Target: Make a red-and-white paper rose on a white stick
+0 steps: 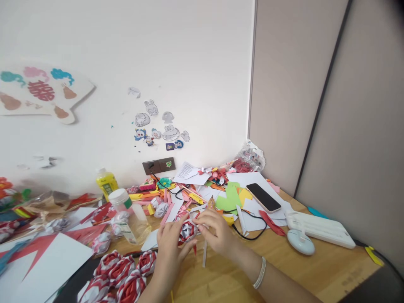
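Between my two hands is a red and white paper flower (188, 231), held above the front of the wooden desk (227, 273). My left hand (170, 237) wraps round its left side, thumb below. From the right, my right hand (213, 227) pinches at the flower's upper edge with bent fingers. A thin pale strip (205, 253) shows just below my right hand. Several finished-looking red and white paper flowers (121, 269) lie together left of my left forearm. The underside of the held flower is hidden by my fingers.
A clear jar with a white lid (119, 198) and a yellow bottle (106, 182) stand behind on the left. Coloured paper scraps (232, 198) cover the back. To the right lie a phone (263, 197), a mouse (301, 242) and a white keyboard-like device (322, 229). Blue scissors (11, 256) rest far left.
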The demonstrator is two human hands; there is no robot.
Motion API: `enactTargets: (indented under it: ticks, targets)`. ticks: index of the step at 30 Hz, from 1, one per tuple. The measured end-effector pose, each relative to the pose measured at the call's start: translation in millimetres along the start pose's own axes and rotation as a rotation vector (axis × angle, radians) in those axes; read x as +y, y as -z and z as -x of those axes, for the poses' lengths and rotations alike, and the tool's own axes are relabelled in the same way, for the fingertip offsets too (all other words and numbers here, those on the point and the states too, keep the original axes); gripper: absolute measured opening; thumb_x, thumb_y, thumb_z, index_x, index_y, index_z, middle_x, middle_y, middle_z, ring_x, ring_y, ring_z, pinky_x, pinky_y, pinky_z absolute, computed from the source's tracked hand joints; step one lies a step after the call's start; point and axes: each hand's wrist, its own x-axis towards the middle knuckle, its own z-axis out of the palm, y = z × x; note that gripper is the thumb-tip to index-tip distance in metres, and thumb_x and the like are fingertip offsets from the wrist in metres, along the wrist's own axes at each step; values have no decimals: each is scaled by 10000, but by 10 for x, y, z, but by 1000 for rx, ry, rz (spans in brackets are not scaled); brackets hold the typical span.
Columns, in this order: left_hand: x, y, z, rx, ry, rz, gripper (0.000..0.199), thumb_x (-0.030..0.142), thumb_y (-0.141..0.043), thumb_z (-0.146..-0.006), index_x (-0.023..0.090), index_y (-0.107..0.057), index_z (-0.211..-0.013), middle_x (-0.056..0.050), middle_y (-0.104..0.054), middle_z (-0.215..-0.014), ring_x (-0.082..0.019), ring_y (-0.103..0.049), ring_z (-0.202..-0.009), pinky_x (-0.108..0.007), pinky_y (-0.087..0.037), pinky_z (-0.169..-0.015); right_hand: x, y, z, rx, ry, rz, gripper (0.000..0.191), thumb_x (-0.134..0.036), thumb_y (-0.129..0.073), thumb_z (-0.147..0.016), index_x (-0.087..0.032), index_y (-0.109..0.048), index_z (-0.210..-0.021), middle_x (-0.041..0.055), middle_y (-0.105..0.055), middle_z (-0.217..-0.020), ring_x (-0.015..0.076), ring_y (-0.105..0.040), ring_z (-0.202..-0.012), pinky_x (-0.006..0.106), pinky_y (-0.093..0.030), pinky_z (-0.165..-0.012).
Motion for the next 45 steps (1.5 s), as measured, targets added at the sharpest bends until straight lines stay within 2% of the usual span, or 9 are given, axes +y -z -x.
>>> enactTargets:
  ticks: [3, 7, 12, 18, 21, 24, 27, 33, 45]
  targets:
    - [-33, -6, -4, 34, 85, 83, 461, 449, -641, -719, 232, -587, -1122, -94, -704, -984, -280, -640, -854, -423, -470, -763, 197, 92, -26, 62, -221, 191, 255, -131, -438, -849, -195, -598, -1037, 59, -629, -941, 181, -567, -883, 311, -449, -801]
    - [-49, -36, -4, 57, 153, 153, 525, 453, -646, -708, 216, -553, -1168, -119, -676, -1097, -309, -618, -992, -455, -472, -822, 500, 150, 30, -241, -486, 795, 348, -65, -550, -700, -173, -615, -1024, 108, -608, -1038, 258, -519, -981, 355, -399, -846]
    - [-17, -76, 4, 25, 157, 180, 531, 416, -574, -772, 194, -482, -1246, -148, -619, -1207, -312, -565, -1111, -492, -437, -899, 675, 82, 113, -281, -519, 876, 312, -61, -545, -706, -134, -600, -1005, 128, -632, -949, 270, -544, -926, 351, -395, -799]
    - [-1, -46, -10, 87, 243, 152, 503, 476, -623, -696, 193, -560, -1107, -118, -679, -1029, -297, -633, -900, -450, -499, -765, 672, 114, 65, -233, -488, 914, 317, -26, -502, -720, -116, -586, -1012, 140, -619, -955, 273, -550, -895, 370, -409, -782]
    - [-7, -24, -19, 123, 283, 145, 494, 512, -630, -672, 199, -571, -1049, -94, -678, -965, -277, -635, -829, -432, -510, -730, 600, 170, 17, -144, -428, 862, 394, -65, -502, -722, -129, -545, -1108, 128, -603, -1022, 257, -538, -947, 361, -416, -826]
    - [-17, -13, -26, 141, 287, 156, 454, 504, -631, -670, 208, -570, -1008, -81, -672, -966, -270, -635, -828, -428, -510, -739, 446, 212, -30, 75, -327, 580, 444, -76, -494, -691, -142, -539, -1127, 107, -613, -1016, 235, -553, -942, 344, -439, -828]
    - [-40, -13, -24, 178, 304, 163, 468, 497, -639, -661, 203, -561, -1016, -74, -673, -918, -269, -634, -812, -423, -508, -726, 234, 248, -72, 165, -322, 231, 228, -180, -502, -752, -170, -605, -955, 64, -643, -882, 203, -588, -816, 307, -471, -745]
    - [-132, -31, -5, 279, 322, 183, 489, 499, -645, -677, 203, -532, -1050, -86, -653, -964, -264, -634, -854, -409, -505, -738, 42, 276, -57, 6, -404, -139, 199, -345, -542, -773, -165, -624, -749, 31, -633, -687, 179, -592, -667, 263, -470, -615]
    - [-89, 16, 0, 270, 225, 81, 433, 480, -635, -705, 191, -572, -1020, -82, -670, -912, -232, -617, -764, -383, -515, -687, 63, 233, -37, -58, -256, -2, 344, -496, -522, -784, -181, -544, -649, -9, -543, -589, 129, -482, -547, 234, -397, -526]
